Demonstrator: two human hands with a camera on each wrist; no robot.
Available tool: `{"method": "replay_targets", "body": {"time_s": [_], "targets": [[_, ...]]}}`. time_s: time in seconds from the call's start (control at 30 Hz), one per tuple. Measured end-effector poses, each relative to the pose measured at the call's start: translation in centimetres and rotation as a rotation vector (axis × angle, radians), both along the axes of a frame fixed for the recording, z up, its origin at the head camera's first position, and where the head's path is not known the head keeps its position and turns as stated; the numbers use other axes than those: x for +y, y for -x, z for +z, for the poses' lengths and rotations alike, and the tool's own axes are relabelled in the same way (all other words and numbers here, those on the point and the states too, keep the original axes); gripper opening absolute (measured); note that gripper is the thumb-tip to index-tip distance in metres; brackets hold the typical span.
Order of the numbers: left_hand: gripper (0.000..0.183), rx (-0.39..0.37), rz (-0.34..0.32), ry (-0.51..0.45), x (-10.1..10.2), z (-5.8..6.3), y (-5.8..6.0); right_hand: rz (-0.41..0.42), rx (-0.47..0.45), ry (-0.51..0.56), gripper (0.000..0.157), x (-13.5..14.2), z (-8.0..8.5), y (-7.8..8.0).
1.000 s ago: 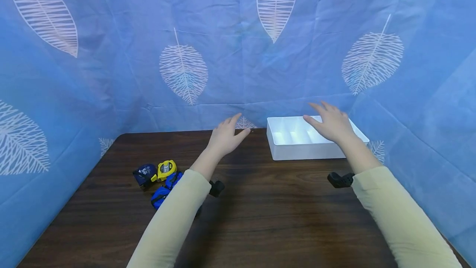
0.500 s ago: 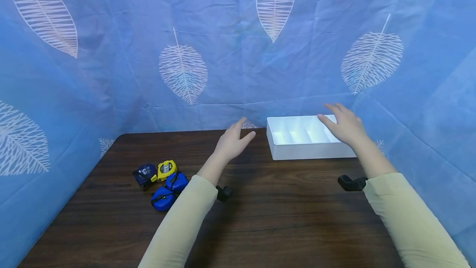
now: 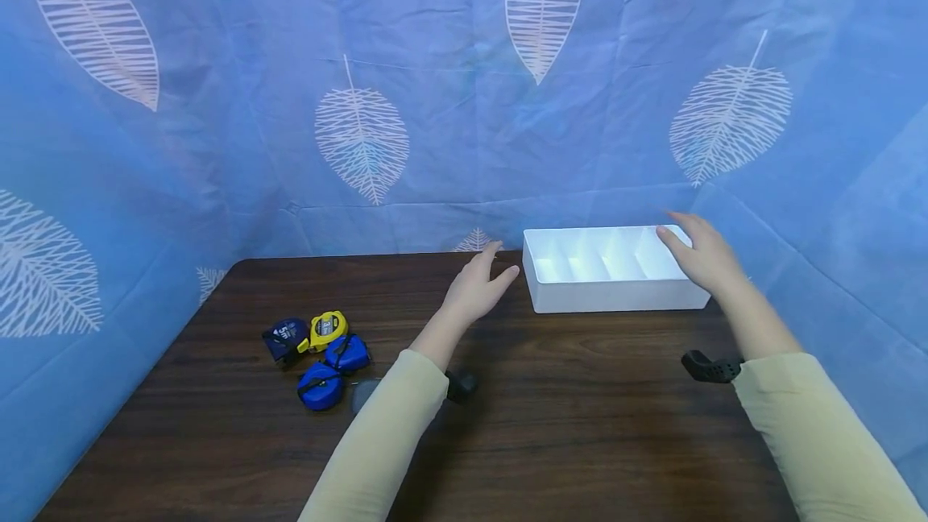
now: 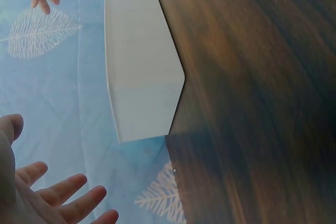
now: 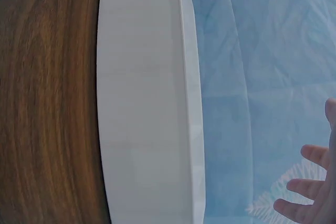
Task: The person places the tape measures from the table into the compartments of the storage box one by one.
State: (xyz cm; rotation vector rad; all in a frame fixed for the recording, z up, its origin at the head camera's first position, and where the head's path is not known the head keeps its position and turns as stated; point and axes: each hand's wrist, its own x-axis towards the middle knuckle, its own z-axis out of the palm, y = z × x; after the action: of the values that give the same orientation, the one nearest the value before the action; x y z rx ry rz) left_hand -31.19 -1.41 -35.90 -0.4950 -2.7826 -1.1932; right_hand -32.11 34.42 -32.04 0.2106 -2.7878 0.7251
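One white box (image 3: pixel 616 296) stood at the far side of the counter (image 3: pixel 580 401), uncovered top upward, presumably for access. The left hand (image 3: pixel 474 287) and right hand (image 3: pixel 703 254) hung near its opposite ends, apparently spaced to suit its length; their fingers (image 4: pixel 86 202) were extended, grasping nothing.

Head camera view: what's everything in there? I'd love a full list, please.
White rectangular divided box: one, white, table's far right
Boxy navy tape measure: one, navy, table's left
Rounded yellow tape measure: one, yellow, beside the navy one
Rounded blue cases with black straps: two, blue, nearer than the yellow one
Grey object: one, grey, right of the cases, mostly hidden
Dark wood-grain table: one, brown, underneath
Leaf-printed cloth: count unclear, blue and white, behind
Black wrist devices: two, black, at cuffs
Sleeves: two, cream, foreground
Left hand: one, bare, left of box
Right hand: one, bare, near box's right end
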Motion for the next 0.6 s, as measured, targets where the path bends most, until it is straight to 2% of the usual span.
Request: {"method": "replay_targets", "body": {"time_s": [0.33, 0.6], "targets": [[0.062, -0.016, 0.006, -0.073, 1.5, -1.1, 0.0, -0.072, 0.022, 0.108, 0.071, 2.5, -1.7, -0.4], [0.059, -0.004, 0.023, -0.129, 2.8, -2.2, 0.5, -0.176, 0.018, 0.207, 0.069, 4.5, -3.8, -0.7]]}}
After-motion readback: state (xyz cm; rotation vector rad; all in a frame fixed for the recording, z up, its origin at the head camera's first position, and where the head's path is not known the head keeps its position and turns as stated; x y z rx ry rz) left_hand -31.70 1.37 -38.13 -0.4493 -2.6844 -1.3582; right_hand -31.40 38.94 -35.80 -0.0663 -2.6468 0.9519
